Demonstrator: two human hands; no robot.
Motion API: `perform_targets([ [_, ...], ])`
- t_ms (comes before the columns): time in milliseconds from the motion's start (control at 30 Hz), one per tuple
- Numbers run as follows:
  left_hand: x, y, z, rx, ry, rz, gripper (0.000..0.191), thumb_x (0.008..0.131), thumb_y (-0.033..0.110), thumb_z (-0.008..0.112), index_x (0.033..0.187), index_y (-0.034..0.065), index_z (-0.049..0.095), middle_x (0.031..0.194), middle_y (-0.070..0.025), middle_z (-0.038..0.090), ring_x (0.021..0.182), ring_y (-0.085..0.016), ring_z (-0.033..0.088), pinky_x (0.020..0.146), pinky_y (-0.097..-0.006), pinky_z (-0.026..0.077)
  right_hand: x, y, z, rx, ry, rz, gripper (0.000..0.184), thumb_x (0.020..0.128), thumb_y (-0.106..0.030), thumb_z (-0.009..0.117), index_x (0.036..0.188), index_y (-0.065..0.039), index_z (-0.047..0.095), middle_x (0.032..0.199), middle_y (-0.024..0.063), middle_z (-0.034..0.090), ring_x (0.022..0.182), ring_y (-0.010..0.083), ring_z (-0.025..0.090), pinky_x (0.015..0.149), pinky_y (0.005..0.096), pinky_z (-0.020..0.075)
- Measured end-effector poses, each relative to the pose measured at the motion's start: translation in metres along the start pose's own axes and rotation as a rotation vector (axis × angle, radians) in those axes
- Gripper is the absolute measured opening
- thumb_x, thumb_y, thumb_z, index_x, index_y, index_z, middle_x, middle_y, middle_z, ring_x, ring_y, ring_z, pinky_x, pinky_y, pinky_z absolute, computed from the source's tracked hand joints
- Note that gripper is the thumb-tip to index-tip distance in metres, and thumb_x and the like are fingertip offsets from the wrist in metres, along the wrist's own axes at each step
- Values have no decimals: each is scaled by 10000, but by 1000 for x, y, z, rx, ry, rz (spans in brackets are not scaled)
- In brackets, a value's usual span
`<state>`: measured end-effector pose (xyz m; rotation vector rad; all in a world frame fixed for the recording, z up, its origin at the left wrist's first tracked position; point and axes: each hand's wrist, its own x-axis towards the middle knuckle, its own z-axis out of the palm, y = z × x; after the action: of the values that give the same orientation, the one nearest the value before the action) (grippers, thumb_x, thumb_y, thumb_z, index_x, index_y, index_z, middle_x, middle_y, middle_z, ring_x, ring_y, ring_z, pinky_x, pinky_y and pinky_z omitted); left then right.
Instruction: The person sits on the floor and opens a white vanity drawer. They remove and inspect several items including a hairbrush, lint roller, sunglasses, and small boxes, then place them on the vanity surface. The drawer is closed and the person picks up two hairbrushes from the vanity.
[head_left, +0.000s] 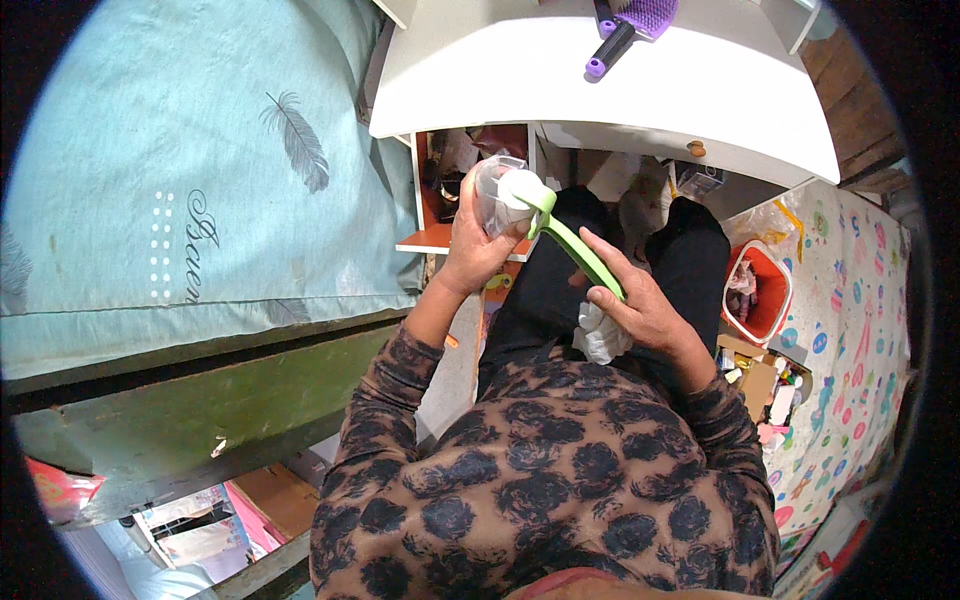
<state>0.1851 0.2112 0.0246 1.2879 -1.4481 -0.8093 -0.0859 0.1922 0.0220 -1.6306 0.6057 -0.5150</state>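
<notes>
My left hand (480, 244) is wrapped around a clear plastic container (495, 180), above my thighs. A white round part (523, 187) with a looped light green end sits at the container's opening. From it a light green handle (581, 255) slants down to the right, and my right hand (645, 304) holds its lower end between thumb and fingers. A crumpled white tissue or cloth (601, 335) hangs beneath the right palm; how it is held is hidden. Whether the green handle is joined to the white part cannot be told.
Ahead is a white desk (525, 90) bearing a purple hairbrush (619, 45). Its orange-lined compartment (427, 236) hangs near my left hand. On the left lies a bed with a light blue sheet (187, 150). A red-lined bin (776, 315) and a box of small items (757, 375) stand right.
</notes>
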Motion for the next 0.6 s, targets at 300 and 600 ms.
perform_targets([
  [300,3,15,5,175,127,103,1065,623,390,948,1430,15,363,1275,-113,534,1163,-234,562,1017,-378,461,2,6,15,-72,133,-153,617,940,-22,562,1525,-81,373,1282,189,610,983,268,665,925,379,508],
  [600,0,17,5,248,180,150,1006,616,444,945,1367,1,443,1226,-110,561,1094,-217,599,964,-352,491,-6,3,29,75,126,-79,704,860,92,477,1534,-75,357,1018,160,624,821,231,620,819,344,518],
])
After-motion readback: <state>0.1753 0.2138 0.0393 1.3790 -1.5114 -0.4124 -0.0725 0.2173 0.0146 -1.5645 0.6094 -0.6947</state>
